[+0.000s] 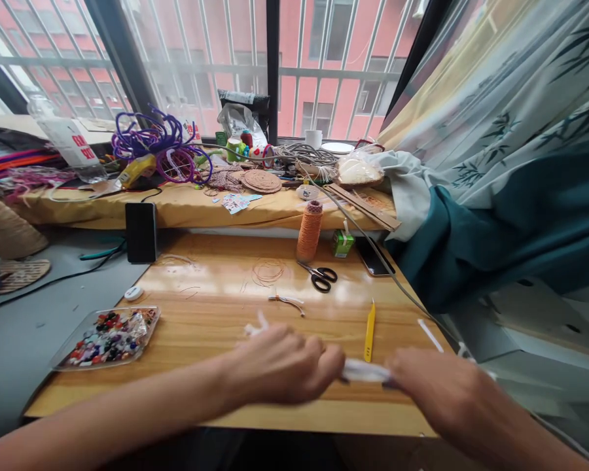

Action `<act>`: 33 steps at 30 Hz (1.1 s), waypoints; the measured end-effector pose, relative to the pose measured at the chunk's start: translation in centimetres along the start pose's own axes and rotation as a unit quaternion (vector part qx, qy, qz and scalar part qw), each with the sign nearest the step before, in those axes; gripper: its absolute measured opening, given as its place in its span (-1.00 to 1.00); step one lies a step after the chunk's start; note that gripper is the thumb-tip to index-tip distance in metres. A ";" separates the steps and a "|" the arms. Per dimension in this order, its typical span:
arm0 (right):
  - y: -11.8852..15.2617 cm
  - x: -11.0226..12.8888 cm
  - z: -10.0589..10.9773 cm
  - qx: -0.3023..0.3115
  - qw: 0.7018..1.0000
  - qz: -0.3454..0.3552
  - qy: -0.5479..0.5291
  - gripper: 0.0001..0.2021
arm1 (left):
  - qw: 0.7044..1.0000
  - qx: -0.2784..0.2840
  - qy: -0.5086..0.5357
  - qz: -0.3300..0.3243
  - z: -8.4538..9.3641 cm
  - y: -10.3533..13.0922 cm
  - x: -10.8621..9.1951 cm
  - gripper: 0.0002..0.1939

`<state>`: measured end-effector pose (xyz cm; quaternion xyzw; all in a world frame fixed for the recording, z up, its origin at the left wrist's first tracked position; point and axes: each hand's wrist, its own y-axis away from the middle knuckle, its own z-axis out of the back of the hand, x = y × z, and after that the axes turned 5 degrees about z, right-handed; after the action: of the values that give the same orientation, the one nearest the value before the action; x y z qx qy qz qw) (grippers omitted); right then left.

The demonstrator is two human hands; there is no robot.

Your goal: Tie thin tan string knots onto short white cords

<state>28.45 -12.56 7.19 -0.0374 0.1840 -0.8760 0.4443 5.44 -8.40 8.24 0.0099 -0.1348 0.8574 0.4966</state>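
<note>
A white strip, maybe cord or cloth, is stretched between my two hands near the table's front edge; motion blurs it. My left hand is closed in a fist on one end, and a loose white tail sticks out behind the fist. On the other end, my right hand is closed too, its fingertips mostly hidden. Just beyond the strip lie yellow tweezers. A short bundle of white and dark cord rests farther back, past my left hand.
Black-handled scissors lie before an orange thread cone. A bead tray sits at the left, near a white lid. One phone leans upright; another lies flat. Craft supplies crowd the windowsill. A grey cable crosses the right side.
</note>
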 end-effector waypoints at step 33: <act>-1.9 -11.1 -10.3 0.172 0.916 -0.324 0.161 -0.61 | 0.997 -0.041 -0.002 0.058 -11.4 -12.2 6.8 -0.59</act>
<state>31.27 0.23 -0.60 0.1237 0.0774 -0.9842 0.1003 13.71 5.86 0.95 -0.0168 -0.1713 0.8786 0.4455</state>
